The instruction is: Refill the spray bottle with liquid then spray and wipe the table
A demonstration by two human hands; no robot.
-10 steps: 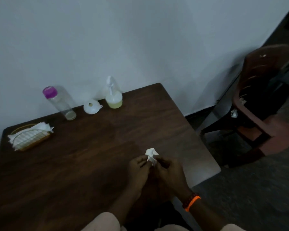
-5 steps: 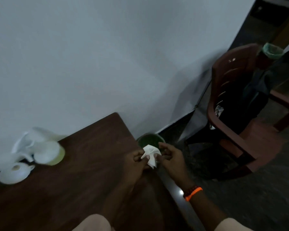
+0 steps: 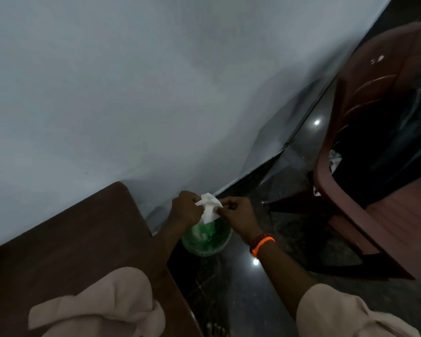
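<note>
We see the dark brown wooden table (image 3: pixel 78 242) filling the lower left, its rounded far corner close against the pale wall. Only a forearm in a beige sleeve lies across its near edge. Beside it runs the dark polished stone floor (image 3: pixel 231 300), glinting with small light reflections. On that floor stand two things — a round green bin with a plastic liner (image 3: pixel 206 240) just off the table's corner, and a reddish-brown plastic armchair (image 3: pixel 374 207) further right.

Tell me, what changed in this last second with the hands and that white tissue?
Both hands, left hand and right hand, carried the crumpled tissue off the table, rightward, to above the green bin on the floor. Unchanged: both hands still pinch the tissue.
</note>
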